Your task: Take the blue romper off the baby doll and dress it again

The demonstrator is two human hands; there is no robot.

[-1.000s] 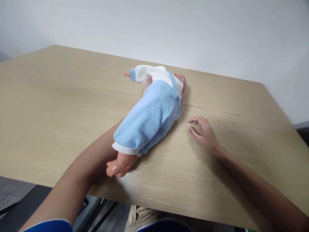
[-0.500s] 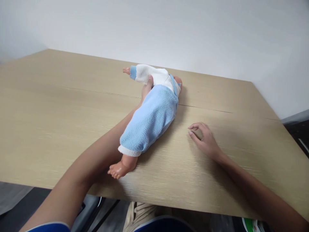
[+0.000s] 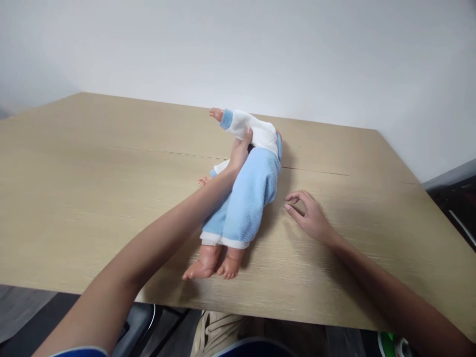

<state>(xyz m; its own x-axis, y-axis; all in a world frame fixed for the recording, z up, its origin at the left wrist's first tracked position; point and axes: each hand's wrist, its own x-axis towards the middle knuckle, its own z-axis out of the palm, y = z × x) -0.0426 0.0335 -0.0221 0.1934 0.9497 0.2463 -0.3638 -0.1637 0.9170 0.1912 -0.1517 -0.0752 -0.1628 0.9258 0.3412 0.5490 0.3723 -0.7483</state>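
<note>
A baby doll (image 3: 247,191) in light blue trousers and a white top with blue cuffs lies on its side on the wooden table (image 3: 92,163), bare feet toward me. My left hand (image 3: 240,151) grips the doll's upper body under its raised arm, fingers closed on the white sleeve. My right hand (image 3: 310,218) rests on the table just right of the doll, fingers loosely curled, holding nothing and not touching the doll.
A white wall stands behind the table. The table's near edge runs just below the doll's feet. Under the edge I see a dark chair part (image 3: 137,322) and a beige shoe (image 3: 217,332).
My left hand has turned the doll, rolling it onto its side so both feet show and point toward me. My right hand has barely moved.
</note>
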